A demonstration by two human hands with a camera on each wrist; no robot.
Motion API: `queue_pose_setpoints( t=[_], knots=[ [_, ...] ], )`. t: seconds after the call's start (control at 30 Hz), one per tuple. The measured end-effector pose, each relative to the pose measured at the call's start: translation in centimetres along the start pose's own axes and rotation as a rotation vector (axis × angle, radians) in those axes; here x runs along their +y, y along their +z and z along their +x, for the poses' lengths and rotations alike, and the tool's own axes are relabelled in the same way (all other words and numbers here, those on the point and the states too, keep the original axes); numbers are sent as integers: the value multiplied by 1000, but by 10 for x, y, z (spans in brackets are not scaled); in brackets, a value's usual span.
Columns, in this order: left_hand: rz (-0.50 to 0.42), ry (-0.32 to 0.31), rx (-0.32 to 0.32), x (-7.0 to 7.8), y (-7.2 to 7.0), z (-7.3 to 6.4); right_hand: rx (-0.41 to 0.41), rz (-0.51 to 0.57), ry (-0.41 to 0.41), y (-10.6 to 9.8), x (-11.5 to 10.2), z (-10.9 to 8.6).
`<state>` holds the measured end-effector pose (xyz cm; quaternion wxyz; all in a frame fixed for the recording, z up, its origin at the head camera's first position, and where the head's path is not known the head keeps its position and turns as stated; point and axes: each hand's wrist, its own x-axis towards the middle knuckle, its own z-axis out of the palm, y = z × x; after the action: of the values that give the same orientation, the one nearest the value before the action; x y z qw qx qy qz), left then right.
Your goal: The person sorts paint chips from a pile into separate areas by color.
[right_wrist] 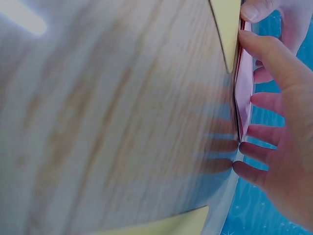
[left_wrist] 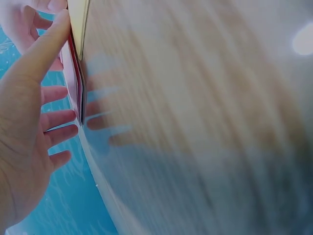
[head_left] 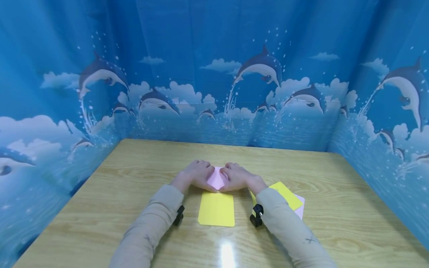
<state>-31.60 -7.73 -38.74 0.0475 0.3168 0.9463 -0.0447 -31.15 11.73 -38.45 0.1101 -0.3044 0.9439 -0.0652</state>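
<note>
A piece of folded pink paper (head_left: 217,179) lies on the table between both hands, tapering toward the person. Its layered edge shows in the right wrist view as a pink sheet (right_wrist: 244,90) over darker layers. My left hand (head_left: 200,175) rests along its left side, thumb at the near tip and the other fingers extended along the edge. My right hand (head_left: 237,176) mirrors this on the right side, its thumb close to the left one. Directly in front of the pink paper lies a flat yellow sheet (head_left: 216,210) with rounded corners.
More yellow paper (head_left: 287,196) and a pink sheet (head_left: 300,207) overlap on the table beyond the right forearm, partly hidden by it. The wooden table (head_left: 134,163) meets a blue curtain (head_left: 187,48) printed with dolphins at its back and sides.
</note>
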Motion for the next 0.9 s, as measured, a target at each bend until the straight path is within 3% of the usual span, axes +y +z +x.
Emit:
queue_pose_setpoints(
  t=[0.2, 0.53, 0.9],
  knots=[
    [9, 3, 14, 0, -1, 0, 10, -70, 33, 1, 2, -1],
    [25, 17, 115, 6, -7, 2, 84, -129, 51, -3, 7, -12],
    [85, 15, 94, 24, -16, 10, 127, -171, 60, -7, 26, -35]
  ],
)
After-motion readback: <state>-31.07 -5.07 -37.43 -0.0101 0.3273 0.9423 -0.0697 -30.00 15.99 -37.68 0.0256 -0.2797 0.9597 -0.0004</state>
